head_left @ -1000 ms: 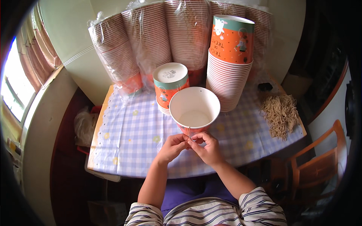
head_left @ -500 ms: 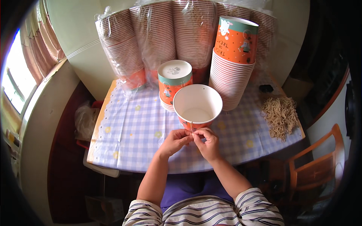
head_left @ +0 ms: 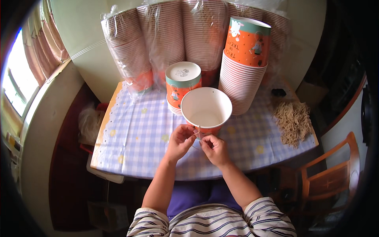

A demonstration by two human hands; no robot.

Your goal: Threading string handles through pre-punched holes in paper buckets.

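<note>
Item 1: one orange-printed paper bucket with white interior and rolled rim, standing upright, mouth up, at the middle of the worktop under a blue-and-white checked cloth. In progress.

Item 2: one thin beige cord, hanging over the bucket's near rim. Done: cord brought to the near side. Left, by judgement: securing it, no finished knot being discernible; the far rim shows a small dark hole with no cord at it.

Hands: slightly apart, just before the bucket. Right hand, thumb and forefinger pinched on the cord; left hand, fingers curled at the cord, grip unclear.

Stock: tangled heap of beige cords, at right, evidently unused. Tall nested stack of inverted orange-and-green paper buckets, behind right; short inverted stack of like buckets, behind left; neither shows a cord, though whether either is finished cannot be told. Clear-plastic-wrapped bucket columns, at rear, apparently untouched.
</note>
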